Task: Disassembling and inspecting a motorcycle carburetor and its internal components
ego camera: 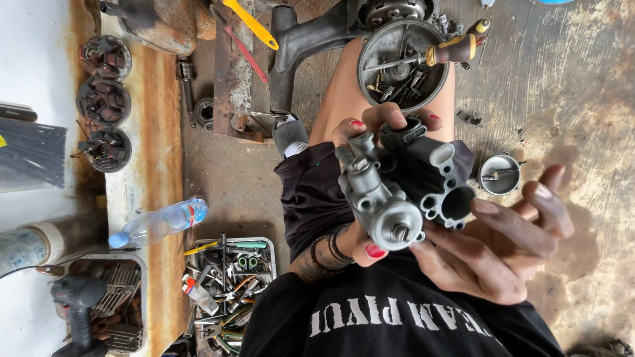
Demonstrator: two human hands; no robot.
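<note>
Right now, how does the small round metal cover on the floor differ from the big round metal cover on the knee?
The small cover lies on the bare floor, nearly empty. The big cover rests on the knee, is much wider, and holds gears, bolts and a screwdriver. Both are round, grey and open side up.

A grey cast-metal carburettor body (397, 192), dull and grimy, is held up in the air above the lap, gripped around its upper end and underside and tilted at a slant. Its lighter silver half (377, 198) ends in a round cap with a small central stub, while the darker half (440, 178) shows one large round bore ringed by smaller holes.
</note>
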